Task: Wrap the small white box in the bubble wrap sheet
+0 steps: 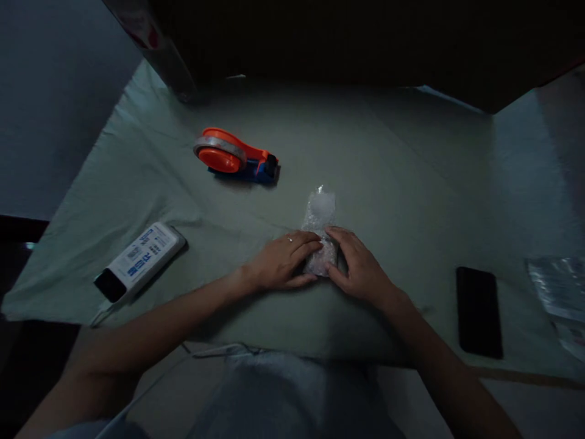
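Note:
A small packet in clear bubble wrap (321, 210) lies on the cloth-covered table, its far end pointing away from me. From the left, my left hand (290, 259), with a ring on one finger, presses its fingertips and thumb against the near half of the packet. My right hand (359, 265) grips the opposite side, fingers over the top edge and thumb near the front corner. What is inside the wrap cannot be made out. Beyond the packet to the left sits an orange and blue tape dispenser (237, 157) with a roll of tape on it.
A white power bank with blue print (144, 256) and a cable lies at the left. On the right are a black phone (479, 311) and shiny plastic packaging (560, 283). A large dark box-like structure (347, 42) stands across the back of the pale green cloth (388, 183).

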A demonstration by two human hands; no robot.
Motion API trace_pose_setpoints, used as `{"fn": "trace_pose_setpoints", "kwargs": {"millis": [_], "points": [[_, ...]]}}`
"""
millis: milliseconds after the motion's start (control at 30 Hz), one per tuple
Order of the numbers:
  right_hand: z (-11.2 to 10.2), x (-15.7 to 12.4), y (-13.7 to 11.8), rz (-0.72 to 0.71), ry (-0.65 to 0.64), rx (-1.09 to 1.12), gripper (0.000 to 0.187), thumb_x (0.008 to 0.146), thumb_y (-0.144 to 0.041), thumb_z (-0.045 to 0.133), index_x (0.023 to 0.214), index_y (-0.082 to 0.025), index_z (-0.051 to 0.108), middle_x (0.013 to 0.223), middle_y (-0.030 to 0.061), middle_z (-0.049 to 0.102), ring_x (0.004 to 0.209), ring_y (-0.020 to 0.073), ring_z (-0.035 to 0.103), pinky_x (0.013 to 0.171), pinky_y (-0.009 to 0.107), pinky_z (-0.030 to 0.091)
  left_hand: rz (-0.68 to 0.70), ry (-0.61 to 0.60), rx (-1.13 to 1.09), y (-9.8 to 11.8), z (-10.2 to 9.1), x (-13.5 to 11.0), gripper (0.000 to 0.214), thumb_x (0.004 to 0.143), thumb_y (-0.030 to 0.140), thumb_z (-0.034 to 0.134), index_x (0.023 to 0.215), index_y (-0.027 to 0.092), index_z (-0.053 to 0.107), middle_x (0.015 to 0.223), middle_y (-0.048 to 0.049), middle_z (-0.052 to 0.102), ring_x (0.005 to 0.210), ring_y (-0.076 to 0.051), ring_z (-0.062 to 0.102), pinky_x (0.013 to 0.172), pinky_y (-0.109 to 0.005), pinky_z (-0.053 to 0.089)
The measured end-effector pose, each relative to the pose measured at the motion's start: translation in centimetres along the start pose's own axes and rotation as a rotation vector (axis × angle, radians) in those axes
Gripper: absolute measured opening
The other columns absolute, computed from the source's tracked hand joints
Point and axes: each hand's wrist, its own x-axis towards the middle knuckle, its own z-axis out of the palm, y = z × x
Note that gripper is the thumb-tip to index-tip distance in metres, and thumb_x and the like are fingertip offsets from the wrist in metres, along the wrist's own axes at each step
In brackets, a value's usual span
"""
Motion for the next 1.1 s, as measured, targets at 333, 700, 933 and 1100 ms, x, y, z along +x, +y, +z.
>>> {"fn": "trace_pose_setpoints", "kwargs": {"millis": [333, 700, 933, 1100], "points": [[1.0, -1.8, -0.4, -0.119, 0.036, -0.083, 0.039, 0.083, -0.032, 0.058, 0.119, -0.018, 0.054, 0.132, 0.0157, 0.053, 0.125, 0.0283, 0.047, 0.101, 0.050, 0.043, 0.182, 0.147, 0.119, -0.2, 0.3, -0.5, 0.053, 0.083, 0.044, 0.061, 0.125, 0.015, 0.045, 0.126, -0.0182, 0.054, 0.124, -0.029, 0.048, 0.100, -0.045, 0.046], [-0.4, 0.4, 0.6, -0.015, -0.051, -0.016, 0.040, 0.091, -0.023, 0.044, 0.131, -0.021, 0.048, 0.134, 0.0118, 0.055, 0.124, 0.0232, 0.051, 0.102, 0.047, 0.045, -0.024, 0.072, -0.121, -1.1, 0.1, 0.6, 0.044, 0.091, 0.034, 0.054, 0.130, 0.019, 0.041, 0.128, -0.0147, 0.054, 0.125, -0.022, 0.049, 0.101, -0.039, 0.047], [0.2, 2.2, 1.7, 0.063, 0.092, -0.055, 0.037, 0.095, -0.033, 0.039, 0.125, -0.016, 0.052, 0.123, 0.0149, 0.060, 0.118, 0.0262, 0.052, 0.100, 0.049, 0.044, -0.193, 0.062, -0.128, -2.2, -1.1, 2.6, 0.036, 0.090, 0.039, 0.050, 0.116, 0.013, 0.055, 0.110, -0.0140, 0.063, 0.111, -0.025, 0.054, 0.097, -0.043, 0.046], [0.6, 2.0, 2.2, -0.009, 0.045, -0.052, 0.060, 0.087, -0.043, 0.054, 0.138, -0.017, 0.037, 0.129, 0.0163, 0.055, 0.119, 0.0295, 0.051, 0.098, 0.052, 0.045, -0.256, 0.050, -0.186, -2.9, -1.1, 3.2, 0.034, 0.090, 0.040, 0.048, 0.110, 0.015, 0.060, 0.100, -0.0102, 0.065, 0.107, -0.024, 0.054, 0.092, -0.041, 0.048]]}}
